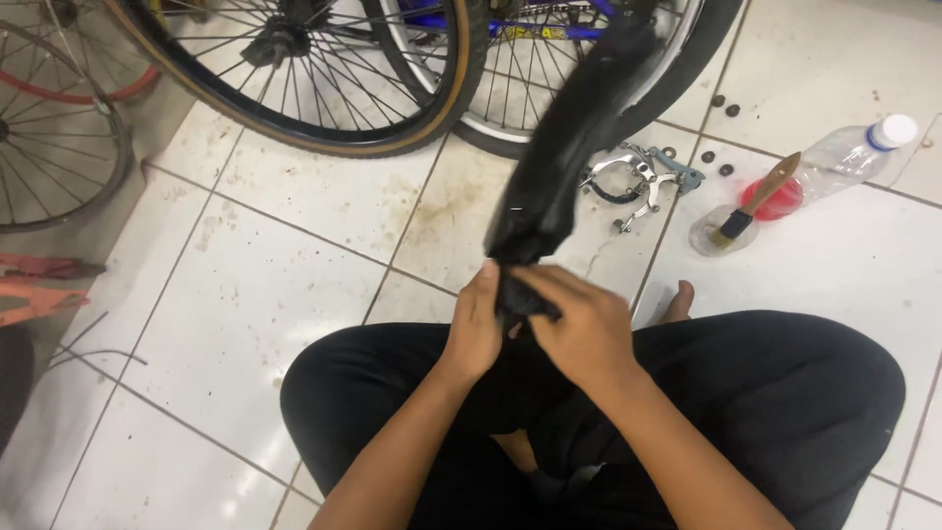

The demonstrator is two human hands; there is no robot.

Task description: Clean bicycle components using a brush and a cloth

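**Fingers pinch a black inner tube over the lap**

Fingers [538,287] of both hands close on the lower end of a black rubber inner tube [569,137], which rises from the lap toward the bicycle wheels. Left hand [474,329] wraps the tube's end from the side, thumb up against the rubber; right hand [584,329] lies over it, fingers curled and pressed together around the bunched rubber.

Going left to right across the white tiled floor [245,294]: a bare spoked wheel [54,137] stands at the far left, with an orange metal piece [34,294] lying below it. Next comes a tan-edged bicycle tyre [324,88], and beside it a second wheel with a silver rim [510,128], partly behind the tube. Just right of the tube lies a silver brake caliper [633,186]. Further right, a wooden-handled brush [756,201] rests in a small clear dish [711,236]. Touching the brush's handle, a clear plastic bottle [844,157] lies on its side, white-capped, with red liquid pooled at its bottom end; no label shows. Small dark nuts [724,106] are scattered near it.
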